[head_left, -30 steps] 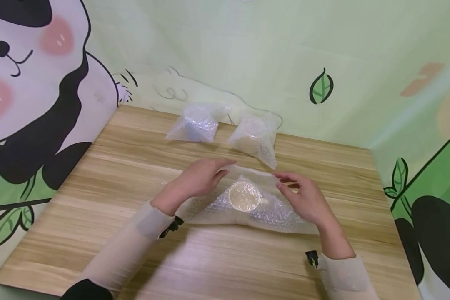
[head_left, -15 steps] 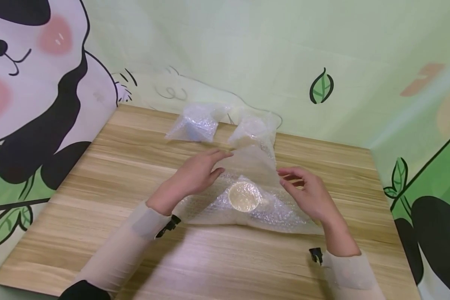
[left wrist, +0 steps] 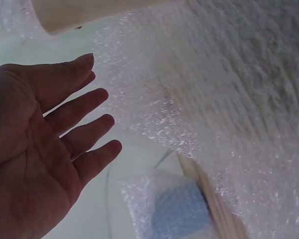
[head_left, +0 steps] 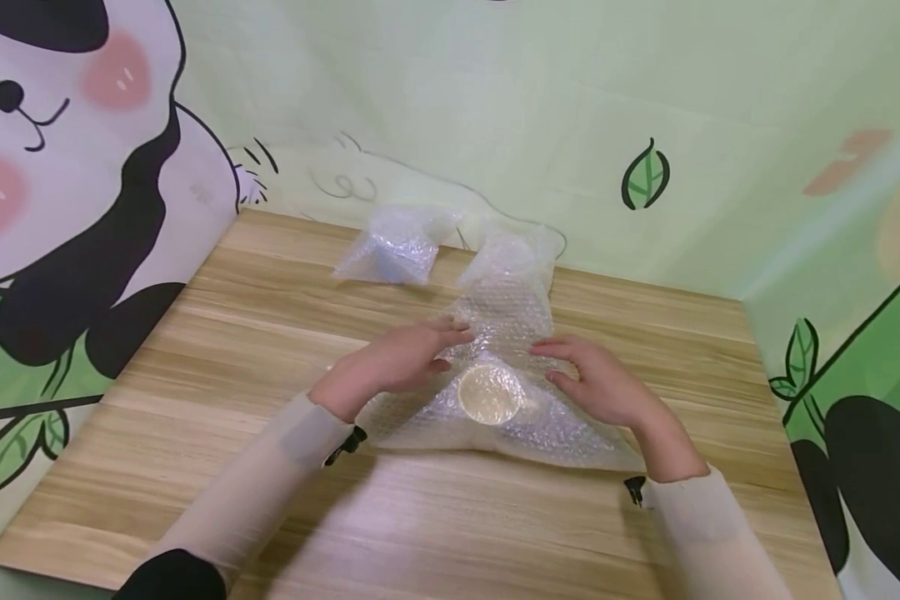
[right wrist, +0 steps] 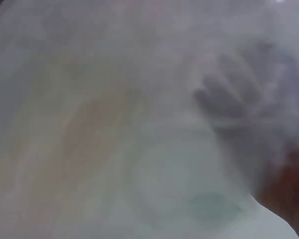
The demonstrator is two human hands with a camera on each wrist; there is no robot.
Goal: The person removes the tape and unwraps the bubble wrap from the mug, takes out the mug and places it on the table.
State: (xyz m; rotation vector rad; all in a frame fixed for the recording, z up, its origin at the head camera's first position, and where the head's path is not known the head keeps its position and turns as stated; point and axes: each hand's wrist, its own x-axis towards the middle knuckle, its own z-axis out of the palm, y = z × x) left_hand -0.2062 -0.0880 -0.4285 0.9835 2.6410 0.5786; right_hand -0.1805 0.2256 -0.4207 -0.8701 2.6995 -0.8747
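A cream mug [head_left: 489, 394] stands on a sheet of bubble wrap [head_left: 435, 433] in the middle of the table, and film glints across its mouth. Behind the mug, the far part of the sheet reaches back toward a wrapped bundle. My left hand [head_left: 401, 360] hovers at the mug's left with fingers extended; in the left wrist view that hand [left wrist: 50, 134] is spread beside the wrap, gripping nothing. At the mug's right, my right hand [head_left: 600, 379] has loosely extended fingers near the sheet. The right wrist view is hazy, with the right hand [right wrist: 249, 109] blurred behind translucent film.
Two bubble-wrapped bundles stand at the table's back edge: one with something blue inside [head_left: 393, 250], one pale [head_left: 510, 250]. A wall with a panda print [head_left: 120, 208] rises behind the wooden table [head_left: 457, 533].
The far part of the wrap has risen from the mug and dropped backward toward the pale bundle. Both hands have loosened from its edge, and the right hand has shifted slightly left.
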